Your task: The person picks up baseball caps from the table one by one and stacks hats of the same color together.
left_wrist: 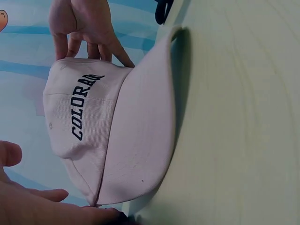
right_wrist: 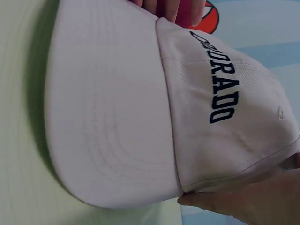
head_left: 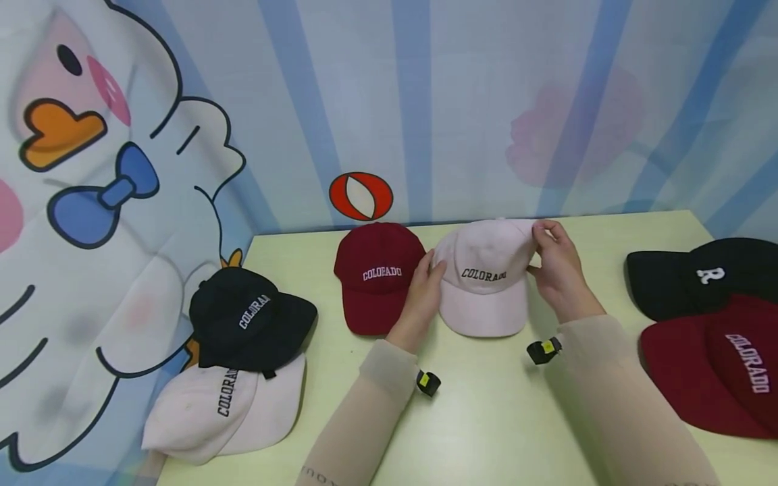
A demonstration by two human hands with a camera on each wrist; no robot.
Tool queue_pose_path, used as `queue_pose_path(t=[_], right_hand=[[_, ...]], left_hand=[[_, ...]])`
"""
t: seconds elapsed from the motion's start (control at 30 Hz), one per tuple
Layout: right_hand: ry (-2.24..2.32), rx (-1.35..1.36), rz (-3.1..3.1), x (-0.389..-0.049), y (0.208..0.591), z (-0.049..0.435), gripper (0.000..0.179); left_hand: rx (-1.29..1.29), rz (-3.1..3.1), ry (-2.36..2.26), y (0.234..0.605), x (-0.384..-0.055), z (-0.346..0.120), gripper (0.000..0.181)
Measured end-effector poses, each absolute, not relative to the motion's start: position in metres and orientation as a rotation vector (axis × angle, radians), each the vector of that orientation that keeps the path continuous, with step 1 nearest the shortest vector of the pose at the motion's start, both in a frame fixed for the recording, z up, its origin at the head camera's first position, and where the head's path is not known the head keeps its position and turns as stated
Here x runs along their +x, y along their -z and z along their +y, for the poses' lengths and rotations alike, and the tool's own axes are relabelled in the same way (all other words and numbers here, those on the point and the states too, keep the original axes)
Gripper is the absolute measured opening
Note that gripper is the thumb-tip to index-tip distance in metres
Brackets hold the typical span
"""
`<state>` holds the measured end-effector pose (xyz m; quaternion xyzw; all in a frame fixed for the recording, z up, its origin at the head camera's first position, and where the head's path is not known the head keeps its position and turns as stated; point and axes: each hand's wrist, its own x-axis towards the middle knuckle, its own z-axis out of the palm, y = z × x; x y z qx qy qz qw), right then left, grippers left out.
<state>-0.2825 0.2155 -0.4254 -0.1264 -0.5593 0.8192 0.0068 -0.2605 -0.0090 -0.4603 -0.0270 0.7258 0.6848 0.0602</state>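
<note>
A pale pink baseball cap point(head_left: 484, 312) with dark COLORADO lettering sits at the back of the table, brim toward me, between both hands. My right hand point(head_left: 560, 273) grips its right side, fingertips at the crown's edge and thumb lower down. On the other side, my left hand point(head_left: 421, 297) touches the cap with fairly straight fingers; in the left wrist view its thumb point(left_wrist: 10, 153) stands apart from the fabric. A dark red COLORADO cap point(head_left: 378, 307) stands just left of it, partly overlapped by my left hand.
At left, a black cap point(head_left: 234, 331) lies overlapping another pale pink cap point(head_left: 182, 408). On the right are a black cap with a white R point(head_left: 662, 273) and a dark red cap point(head_left: 687, 371). A printed cloth point(head_left: 474, 101) rises behind the table's back edge.
</note>
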Motion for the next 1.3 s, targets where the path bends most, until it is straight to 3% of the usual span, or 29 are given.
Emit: queue_pose_path(t=[0.17, 0.4, 1.3], right_hand=[[-2.545, -0.426, -1.809, -0.293, 0.435, 0.21, 0.015], [-2.514, -0.383, -1.993, -0.297, 0.451, 0.209, 0.057], [-2.422, -0.228, -2.317, -0.287, 0.463, 0.184, 0.064]], left_hand=[[-0.087, 2.155, -2.11, 0.466, -0.263, -0.01, 0.065], [-0.058, 2.117, -2.145, 0.476, -0.266, -0.008, 0.07], [-0.179, 2.144, -2.079, 0.477, -0.268, -0.01, 0.073]])
